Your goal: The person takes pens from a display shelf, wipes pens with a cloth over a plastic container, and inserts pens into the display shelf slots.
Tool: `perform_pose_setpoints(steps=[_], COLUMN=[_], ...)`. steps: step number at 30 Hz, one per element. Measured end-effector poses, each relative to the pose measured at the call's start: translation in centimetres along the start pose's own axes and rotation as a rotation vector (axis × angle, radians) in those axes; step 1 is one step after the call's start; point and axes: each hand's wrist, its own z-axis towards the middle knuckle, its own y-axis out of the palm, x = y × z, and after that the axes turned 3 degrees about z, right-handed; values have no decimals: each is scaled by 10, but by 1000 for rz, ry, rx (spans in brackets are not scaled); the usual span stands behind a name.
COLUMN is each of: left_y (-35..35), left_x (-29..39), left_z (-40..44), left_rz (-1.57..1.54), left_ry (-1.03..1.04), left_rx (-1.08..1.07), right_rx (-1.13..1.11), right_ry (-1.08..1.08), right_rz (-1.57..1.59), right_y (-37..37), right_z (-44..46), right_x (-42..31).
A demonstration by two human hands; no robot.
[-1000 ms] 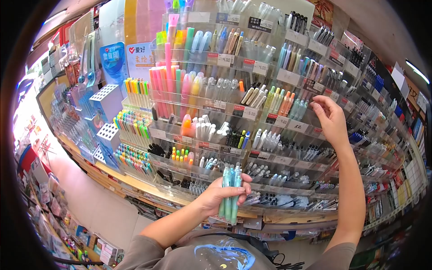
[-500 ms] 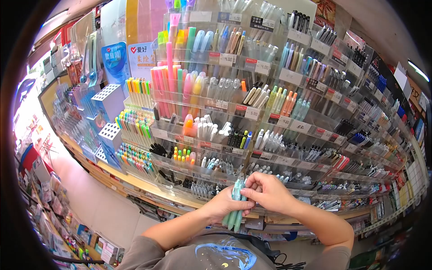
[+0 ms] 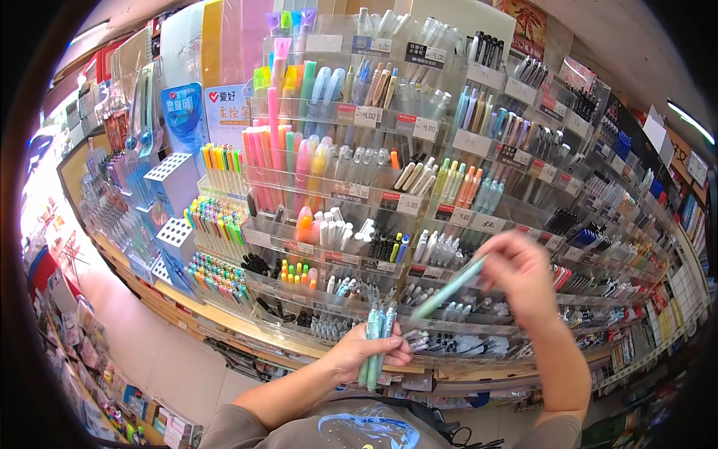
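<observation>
My R hand [image 3: 523,280] has one pale green pen [image 3: 452,288] by its top end. That grip is pinched shut on it, thumb & fingers. The pic is blurry there, so I can't tell just which fingertips touch it. The pen is on a slant: high end in my R grip, low end down & to the L, aimed at my L hand [image 3: 350,353].

My L hand is lower, in front of my tummy. Its grip is closed round a small bunch of pens [image 3: 372,329], thumb across the front. They stand nearly up & down, tops poking out above my thumb, green ends hanging below. So the one pen leans a lot more than the bunch. Its low end is near the bunch tops, on their R side. B/c of the blur I can't tell how big the gap is.

The clear rack [image 3: 292,241] is past both hands. Up in it are more blue-green pens [image 3: 490,196], just R of the orange pens [image 3: 469,187]. From my R hand they're up & a bit L, w/ tips up. My R hand is nearer to them than my L, & it's apart from them.
</observation>
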Motion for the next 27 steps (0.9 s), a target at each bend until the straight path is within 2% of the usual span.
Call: perform_pose_setpoints(steps=[2,4,6,8,10,16,20,24,26,27], left_y=[-4,-4,-1,3,6,31,55,94,118,129], left_x=[-4,-4,-2,4,12,61,102,146,168,176], left_z=[2,3,5,7,10,25,40,59,74,87], left_rz=[-2,-4,9,37,48,149,336,532,633,673], left_ry=[-15,-11,-4,9,42,225,361,565,706,809], left_rx=[18,22,18,8,-21,-11,-94,-122,-125,-107], right_rx=[227,432,501,481,441,206,51,54,79,120], right_ry=[-313,-493,-640,-667,-594,-355,-347,-316,-239,-315], right_rz=[-81,-172,-274,-297,-439,-322,-307,-307,-417,-520], right_y=[-21,-45,-69,-81,-86,-74,-80,-80,-79,-78], right_z=[15,29,46,61,71,80,83,84,84,84], right_x=[-25,-43,-50,-47,-39,-24,-11,5,13,17])
